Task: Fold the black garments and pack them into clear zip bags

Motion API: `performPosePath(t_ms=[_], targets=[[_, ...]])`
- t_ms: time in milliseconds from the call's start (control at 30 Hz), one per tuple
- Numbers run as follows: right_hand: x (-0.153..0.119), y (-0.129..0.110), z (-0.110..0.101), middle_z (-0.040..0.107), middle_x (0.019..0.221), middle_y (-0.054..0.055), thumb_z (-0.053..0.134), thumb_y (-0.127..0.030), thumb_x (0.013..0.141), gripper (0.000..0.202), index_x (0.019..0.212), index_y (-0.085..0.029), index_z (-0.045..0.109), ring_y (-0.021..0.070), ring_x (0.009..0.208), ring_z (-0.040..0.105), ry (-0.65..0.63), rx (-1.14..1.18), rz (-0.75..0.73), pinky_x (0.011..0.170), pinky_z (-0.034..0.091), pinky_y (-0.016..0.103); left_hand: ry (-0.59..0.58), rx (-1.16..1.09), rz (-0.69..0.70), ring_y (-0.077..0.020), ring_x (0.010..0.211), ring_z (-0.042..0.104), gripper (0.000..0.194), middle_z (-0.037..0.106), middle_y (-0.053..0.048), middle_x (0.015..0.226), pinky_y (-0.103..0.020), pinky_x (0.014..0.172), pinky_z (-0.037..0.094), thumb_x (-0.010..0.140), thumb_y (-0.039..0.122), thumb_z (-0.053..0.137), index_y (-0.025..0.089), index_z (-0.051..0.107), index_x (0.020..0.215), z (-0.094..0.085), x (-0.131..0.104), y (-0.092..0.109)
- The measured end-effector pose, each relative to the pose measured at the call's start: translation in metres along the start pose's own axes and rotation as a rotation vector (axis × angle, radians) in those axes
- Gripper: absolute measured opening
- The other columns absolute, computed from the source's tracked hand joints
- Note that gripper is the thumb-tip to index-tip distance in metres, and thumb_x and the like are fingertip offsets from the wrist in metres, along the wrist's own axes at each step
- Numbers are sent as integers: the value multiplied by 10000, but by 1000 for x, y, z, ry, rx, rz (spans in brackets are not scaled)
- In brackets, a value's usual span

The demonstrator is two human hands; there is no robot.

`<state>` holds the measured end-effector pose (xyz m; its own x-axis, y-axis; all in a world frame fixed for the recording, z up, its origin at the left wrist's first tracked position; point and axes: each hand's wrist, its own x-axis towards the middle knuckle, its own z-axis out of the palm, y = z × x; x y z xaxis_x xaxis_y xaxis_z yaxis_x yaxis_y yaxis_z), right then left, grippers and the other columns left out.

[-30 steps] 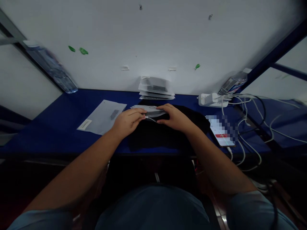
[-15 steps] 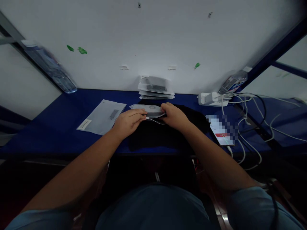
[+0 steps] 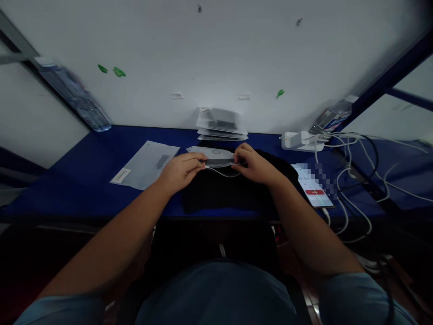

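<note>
A frosted plastic bag (image 3: 216, 153) with a printed round mark lies over a black cloth (image 3: 216, 194) in front of me. My left hand (image 3: 182, 170) is closed on the bag's left side, and the white plug of a thin white cable (image 3: 219, 172) shows at its fingertips. The cable curves along the bag's near edge toward the right. At the bag's right end, my right hand (image 3: 250, 163) pinches the edge between thumb and curled fingers. Flat on the blue table to the left is another frosted bag (image 3: 145, 164) with a white label.
A stack of similar bags (image 3: 221, 124) leans at the white wall. To the right lie a phone (image 3: 314, 189), a white power strip (image 3: 301, 141) and tangled white cables (image 3: 348, 194). Plastic bottles stand at the back left (image 3: 74, 97) and back right (image 3: 334, 115).
My right hand has shifted slightly right along the bag, its thumb now showing at the near edge. The left hand keeps its hold. The whole view has moved a little.
</note>
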<state>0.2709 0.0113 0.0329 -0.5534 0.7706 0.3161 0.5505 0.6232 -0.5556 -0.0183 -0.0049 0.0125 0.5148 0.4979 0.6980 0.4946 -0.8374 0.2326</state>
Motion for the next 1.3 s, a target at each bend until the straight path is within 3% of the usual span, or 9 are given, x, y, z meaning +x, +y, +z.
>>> performPosePath(t_ms=[200, 367, 633, 767, 900, 1033, 1167, 1300], targets=[[8, -5, 12, 501, 814, -9, 657, -177, 797, 279, 706, -233, 400, 154, 719, 471, 33, -85, 106, 669, 384, 289, -21, 16, 5, -194, 1106, 710, 131, 754, -62, 1155, -353, 955, 589, 981, 223, 601, 195, 712, 917, 1, -1, 0], [11, -11, 20, 501, 655, -25, 590, -151, 802, 264, 647, -240, 396, 159, 625, 457, 48, -174, 204, 607, 309, 298, -24, 31, -3, -205, 1119, 707, 147, 754, -75, 1159, -372, 960, 595, 987, 233, 589, 191, 717, 928, 2, -1, 0], [10, -5, 17, 555, 695, 29, 501, -30, 781, 232, 663, -228, 483, 201, 705, 469, 114, -499, 22, 735, 374, 333, -3, 39, -8, -200, 1138, 703, 174, 757, -66, 1160, -369, 978, 589, 988, 206, 574, 191, 723, 898, 3, 1, 4], [6, -2, 12, 585, 791, 60, 518, -35, 806, 198, 723, -214, 537, 215, 763, 481, 7, -539, -38, 737, 385, 331, -64, 83, -2, -198, 1142, 701, 174, 741, -60, 1219, -355, 986, 580, 996, 228, 574, 197, 729, 924, 2, -1, 5], [3, -3, 12, 594, 920, 94, 501, -88, 887, 160, 801, -204, 570, 231, 840, 490, -42, -563, -73, 764, 402, 338, -141, 145, -16, -220, 1214, 662, 189, 691, -87, 1320, -380, 1030, 551, 999, 273, 578, 191, 710, 1107, 3, -2, 2], [1, -2, 12, 586, 934, 70, 546, -135, 883, 80, 869, -214, 541, 228, 874, 510, -12, -429, -82, 787, 419, 339, -268, 197, -35, -248, 1392, 513, 482, 533, -122, 1508, -431, 1154, 444, 985, 280, 598, 185, 508, 1449, 4, 0, 0], [-2, -4, 11, 593, 968, 66, 667, -295, 861, 183, 962, -215, 538, 235, 893, 538, 44, -279, -96, 785, 435, 347, -291, 161, -39, -218, 1419, 481, 496, 498, -95, 1541, -404, 1183, 411, 1001, 228, 539, 210, 471, 1492, 5, 1, -1], [0, -18, 16, 606, 1096, 108, 658, -484, 897, 335, 1099, -223, 604, 289, 1002, 533, 67, -411, -181, 908, 406, 428, -267, 155, -43, -220, 1413, 488, 472, 507, -94, 1532, -418, 1174, 423, 1022, 254, 488, 216, 479, 1492, 8, -1, -4]])
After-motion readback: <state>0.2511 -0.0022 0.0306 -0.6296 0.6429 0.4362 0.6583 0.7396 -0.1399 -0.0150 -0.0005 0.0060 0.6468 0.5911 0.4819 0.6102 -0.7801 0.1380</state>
